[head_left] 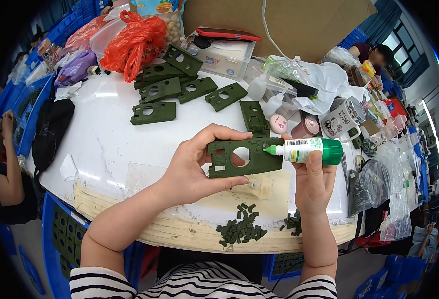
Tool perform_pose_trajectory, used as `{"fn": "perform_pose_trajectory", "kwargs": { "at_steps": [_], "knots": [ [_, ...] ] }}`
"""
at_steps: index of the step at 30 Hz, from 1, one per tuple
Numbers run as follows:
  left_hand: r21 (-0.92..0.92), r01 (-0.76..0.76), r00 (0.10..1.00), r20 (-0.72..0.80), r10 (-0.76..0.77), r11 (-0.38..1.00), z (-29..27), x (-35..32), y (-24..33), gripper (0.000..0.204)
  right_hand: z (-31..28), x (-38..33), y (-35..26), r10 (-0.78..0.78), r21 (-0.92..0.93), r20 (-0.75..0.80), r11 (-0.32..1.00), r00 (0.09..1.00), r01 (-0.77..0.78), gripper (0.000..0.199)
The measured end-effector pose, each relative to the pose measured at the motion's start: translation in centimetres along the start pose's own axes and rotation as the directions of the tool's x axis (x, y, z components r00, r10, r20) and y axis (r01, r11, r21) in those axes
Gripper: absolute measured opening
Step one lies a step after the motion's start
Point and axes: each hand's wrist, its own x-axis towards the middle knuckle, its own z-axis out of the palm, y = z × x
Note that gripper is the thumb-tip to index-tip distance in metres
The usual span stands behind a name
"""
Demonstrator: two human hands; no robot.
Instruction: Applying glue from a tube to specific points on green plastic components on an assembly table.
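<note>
Now the left hand (pixel 194 167) grips the green plate (pixel 238 157) mid-frame, fingers tight on its edges. The right hand (pixel 313 182) is wrapped around the glue bottle (pixel 310 150) (tip touching the plate). Best hold the plate still and squeeze softly.

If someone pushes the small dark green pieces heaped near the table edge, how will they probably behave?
The small green pieces look light and loose, so a push would probably scatter them, not move them as one. They look blocky, so they should slide, not roll. Lying close to the table edge, some might fall off.
</note>
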Motion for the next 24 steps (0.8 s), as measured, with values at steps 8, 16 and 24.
{"fn": "perform_pose_trajectory", "kwargs": {
  "at_steps": [8, 16, 24],
  "knots": [
    [0.005, -0.006, 1.000, -0.001, 0.006, 1.000, 0.01, -0.01, 0.00, 0.063, 0.06, -0.02, -0.10, -0.002, -0.014, 0.000, 1.000, 1.000, 0.002, 0.034],
    [0.041, -0.021, 1.000, -0.003, 0.021, 0.999, 0.03, -0.07, -0.01, 0.062, 0.11, 0.00, -0.12, 0.006, 0.001, -0.006, 1.000, 1.000, -0.006, 0.034],
    [0.058, -0.031, 1.000, -0.001, 0.031, 0.998, 0.01, -0.05, -0.11, 0.063, 0.02, -0.04, -0.12, 0.004, -0.001, 0.002, 1.000, 1.000, -0.004, 0.032]
  ]
}}
